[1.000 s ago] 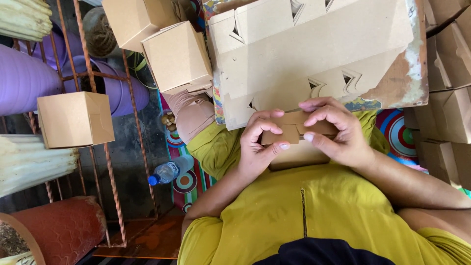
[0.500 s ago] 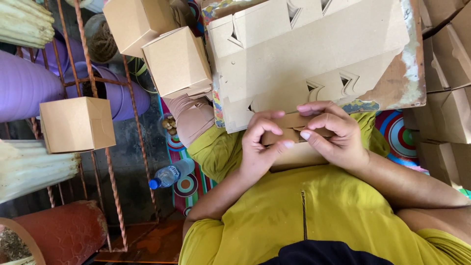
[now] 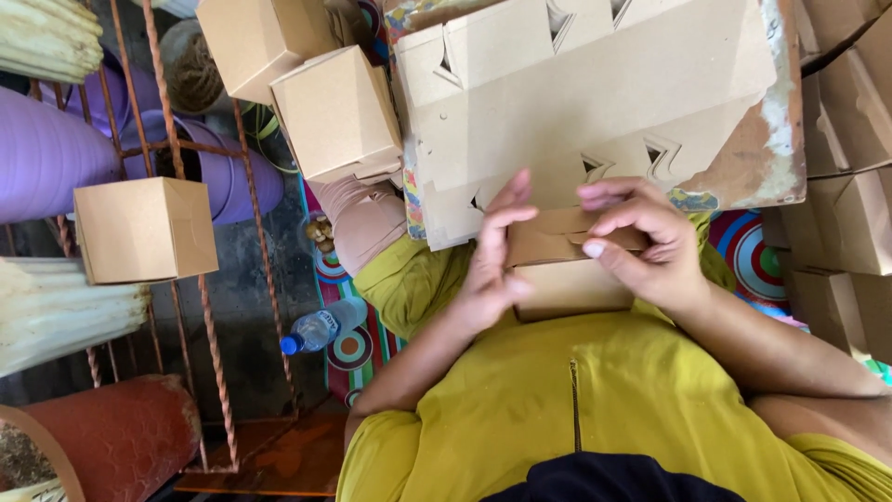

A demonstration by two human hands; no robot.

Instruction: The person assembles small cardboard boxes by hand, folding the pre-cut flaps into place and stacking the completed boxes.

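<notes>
Lots of stuff around: three folded brown boxes [image 3: 147, 230] [image 3: 339, 113] [image 3: 263, 39], a rusty metal rack [image 3: 216, 353], purple tubes [image 3: 46, 153], a water bottle with a blue cap [image 3: 319, 329] lying on a colourful patterned mat [image 3: 351, 349], and a twine ball [image 3: 192, 67].

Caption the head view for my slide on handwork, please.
Left hand and right hand fold a small cardboard box over flat die-cut cardboard sheets.
</notes>
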